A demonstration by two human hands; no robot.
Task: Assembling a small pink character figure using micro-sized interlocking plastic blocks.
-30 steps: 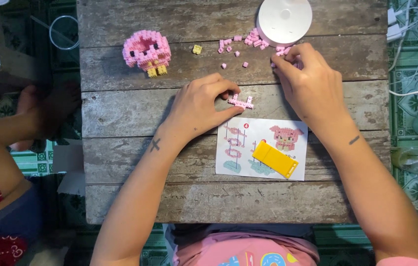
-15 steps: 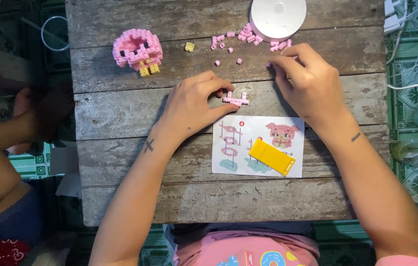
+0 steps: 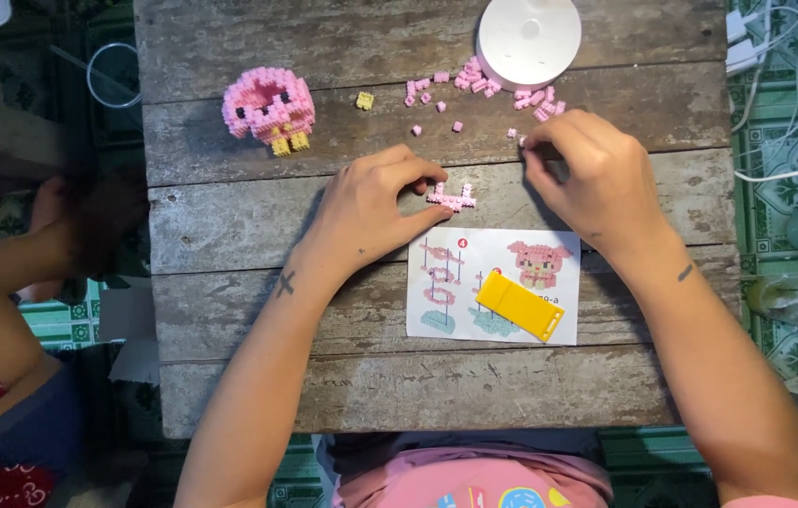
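Near the bench's middle: a small flat pink brick piece [image 3: 452, 197] lies on the weathered wooden bench [image 3: 229, 245], just above the top edge of the instruction sheet [image 3: 436, 320]

Left hand [image 3: 371, 212]: rests on the boards at the piece's 9 o'clock; thumb and forefinger are closed lightly on its left end, so the fingers are clamped on the pink brick piece; the other fingers curl underneath

Right hand [image 3: 587, 179]: sits at the piece's 2 o'clock, well clear of it; fingers [image 3: 532, 141] are pinched together at a tiny loose pink brick [image 3: 514, 134]; whether the brick is gripped or only touched, I cannot tell

Loose bricks: a scatter of pink bricks [image 3: 474, 83] lies at 12 o'clock from the piece, running up to the round white lamp base [image 3: 529, 38]; one yellow brick [image 3: 365, 100] sits apart at 11 o'clock

Finished figure: a pink brick animal [image 3: 268, 108] with yellow feet stands at 10 o'clock

Yellow tool: a flat yellow plastic bar [image 3: 519, 306] lies tilted on the sheet at 5 o'clock

Handling, as a judgement: the piece looks very light and stiff, hard plastic with smooth sides, likely slippery under a fingertip; its joints are only pressed together, so bending or a squeeze across the thin arms could pop bricks off

Where to hold: by opposite long edges of the flat body, pinched between thumb and forefinger, not by the projecting studs or the cross arms

Beyond the bench: another person's arm [image 3: 4, 273] lies at 9 o'clock, off the bench
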